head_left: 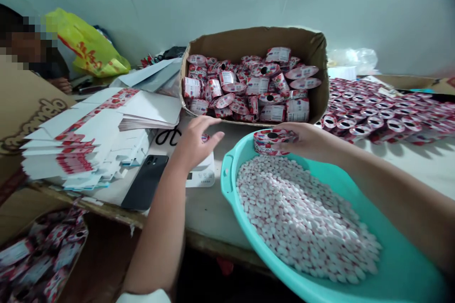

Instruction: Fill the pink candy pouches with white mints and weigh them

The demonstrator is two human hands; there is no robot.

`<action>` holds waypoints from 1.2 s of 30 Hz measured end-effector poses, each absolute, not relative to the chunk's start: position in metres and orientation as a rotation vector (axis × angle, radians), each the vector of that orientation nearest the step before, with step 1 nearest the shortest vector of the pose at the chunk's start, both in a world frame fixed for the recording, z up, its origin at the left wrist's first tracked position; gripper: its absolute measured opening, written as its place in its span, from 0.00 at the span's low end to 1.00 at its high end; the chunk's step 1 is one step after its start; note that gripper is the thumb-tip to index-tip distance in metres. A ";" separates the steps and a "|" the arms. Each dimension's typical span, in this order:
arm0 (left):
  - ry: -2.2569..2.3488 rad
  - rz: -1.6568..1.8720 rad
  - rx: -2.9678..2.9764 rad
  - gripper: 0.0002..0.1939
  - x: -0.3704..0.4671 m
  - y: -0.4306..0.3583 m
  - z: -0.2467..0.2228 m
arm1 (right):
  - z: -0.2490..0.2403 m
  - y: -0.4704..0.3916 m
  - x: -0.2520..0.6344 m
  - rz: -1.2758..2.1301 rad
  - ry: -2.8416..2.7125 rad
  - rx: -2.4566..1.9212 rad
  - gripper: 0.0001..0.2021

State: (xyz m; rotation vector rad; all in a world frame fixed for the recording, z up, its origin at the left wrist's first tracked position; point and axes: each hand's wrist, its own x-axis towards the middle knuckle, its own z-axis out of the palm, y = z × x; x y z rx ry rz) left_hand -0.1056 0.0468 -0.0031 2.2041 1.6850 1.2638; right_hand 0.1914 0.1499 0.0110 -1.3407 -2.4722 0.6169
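My right hand [295,138] grips a small oval candy container [265,142], red and white with a dark round hole in its top. It holds the container over the far rim of a turquoise basin [230,184]. White, pink-tinged candies [302,218] are heaped in the basin. Over a white kitchen scale [204,177], my left hand [197,144] has its thumb and fingers apart. A bit of another red container [205,138] shows between them, mostly hidden by the hand.
Behind the basin, a cardboard box [256,35] holds many similar containers. Rows of containers [377,113] with holes stand at right. Flat white-and-red cartons [78,151] and a phone [145,182] lie left. A person [53,68] is at far left, near a yellow bag [85,47].
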 end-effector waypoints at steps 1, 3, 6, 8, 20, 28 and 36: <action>1.788 1.230 2.148 0.20 -0.118 0.049 -0.007 | 0.011 0.150 0.191 0.614 -2.476 -1.342 0.31; 1.898 1.032 2.031 0.26 -0.141 0.051 -0.012 | 0.011 0.151 0.192 0.595 -2.479 -1.333 0.31; 1.917 0.797 1.872 0.27 -0.160 0.052 -0.015 | 0.010 0.153 0.193 0.571 -2.488 -1.277 0.29; 1.966 0.793 1.846 0.26 -0.163 0.053 -0.015 | 0.011 0.153 0.193 0.551 -2.485 -1.242 0.28; 1.873 1.430 1.858 0.31 -0.095 0.067 0.042 | 0.080 0.126 0.252 0.233 -2.027 -1.391 0.26; 1.149 0.745 2.592 0.22 0.101 0.116 0.116 | 0.062 -0.010 0.411 -0.085 -1.493 -1.850 0.18; 1.313 -0.002 3.044 0.18 0.256 0.196 0.082 | -0.037 -0.155 0.466 0.087 -0.833 -2.106 0.24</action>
